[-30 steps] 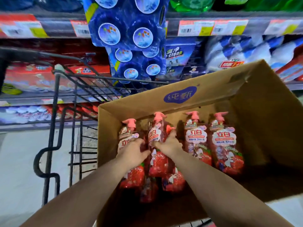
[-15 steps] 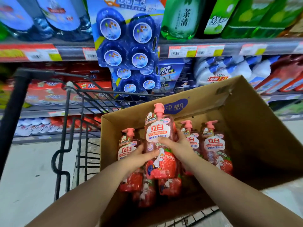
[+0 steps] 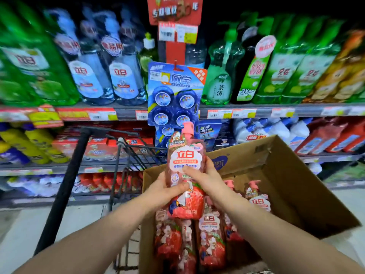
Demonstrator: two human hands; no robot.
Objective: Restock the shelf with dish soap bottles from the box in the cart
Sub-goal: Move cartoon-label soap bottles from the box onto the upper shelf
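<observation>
Seemingly barely begun: the left hand (image 3: pixel 167 187) and right hand (image 3: pixel 207 173) clasp one pink bottle (image 3: pixel 184 161) above the box (image 3: pixel 286 175) — more bottles (image 3: pixel 211 236) wait at 5 o'clock, the shelf (image 3: pixel 308 110) at 12.

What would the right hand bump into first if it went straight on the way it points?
Probably the blue hanging pack, just beyond the pink bottle the right hand grips, though depth is unclear.

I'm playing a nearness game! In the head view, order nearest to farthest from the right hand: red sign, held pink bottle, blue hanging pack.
1. Held pink bottle, in the right hand.
2. Blue hanging pack, above, shelf front.
3. Red sign, top centre.
</observation>
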